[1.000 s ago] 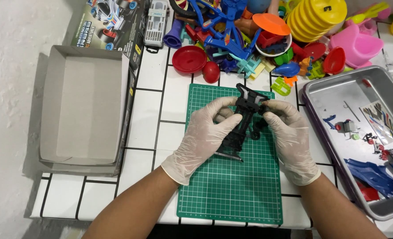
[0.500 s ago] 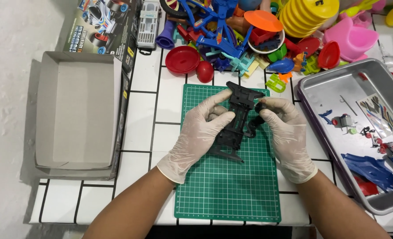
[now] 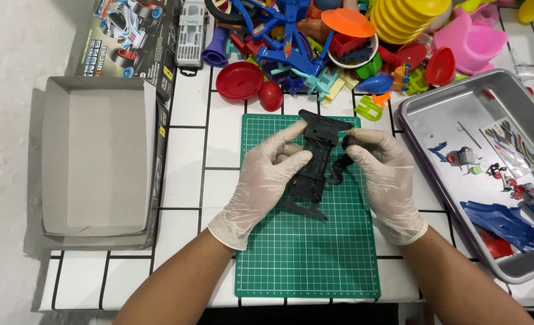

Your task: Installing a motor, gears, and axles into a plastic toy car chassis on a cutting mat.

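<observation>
Both my hands wear pale latex gloves and meet over a green cutting mat (image 3: 306, 253). My left hand (image 3: 267, 174) grips the left side of a black plastic toy-car chassis (image 3: 314, 162), held tilted just above the mat. My right hand (image 3: 384, 174) pinches a small black wheel-like part (image 3: 346, 157) against the chassis's right side. The chassis's near end points down toward the mat.
An open grey cardboard box (image 3: 95, 159) and its printed lid (image 3: 131, 36) lie on the left. A metal tray (image 3: 490, 180) with blue body parts, a sticker sheet and small pieces sits on the right. Colourful plastic toys (image 3: 339, 42) crowd the back of the white tiled table (image 3: 186, 162).
The hands and chassis keep nearly the same pose. The chassis tilted slightly, and my right fingers shifted on the small black part at its side.
</observation>
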